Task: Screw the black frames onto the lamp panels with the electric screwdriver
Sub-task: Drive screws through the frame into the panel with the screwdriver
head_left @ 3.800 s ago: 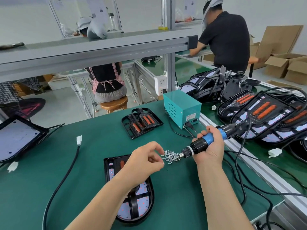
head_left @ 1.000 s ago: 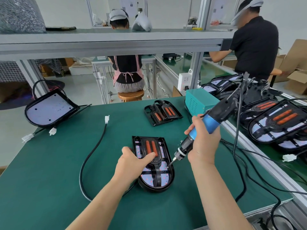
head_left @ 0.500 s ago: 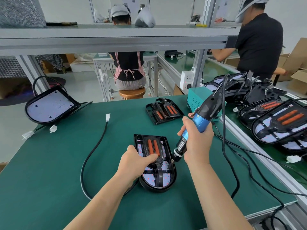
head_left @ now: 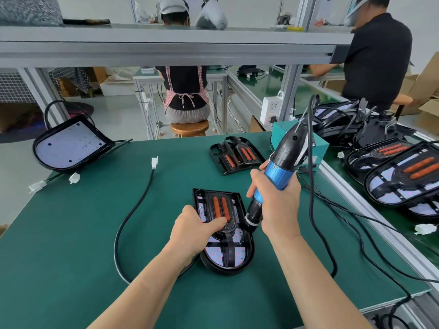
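With left hand (head_left: 192,230) gripping lamp panel (head_left: 213,254) at left edge on worktop (head_left: 71,233), thumb over black frame (head_left: 234,225); with right hand (head_left: 278,207) wrapped around electric screwdriver (head_left: 282,162), tip probably touching panel's right side.

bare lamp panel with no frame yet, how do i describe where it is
Start at the green mat and go to its far left corner. There a bare lamp panel sits tilted at the edge, two white plugs beside it. Unlike the panel under the left hand and the panels on the right, its pale face carries no black frame or orange strips.
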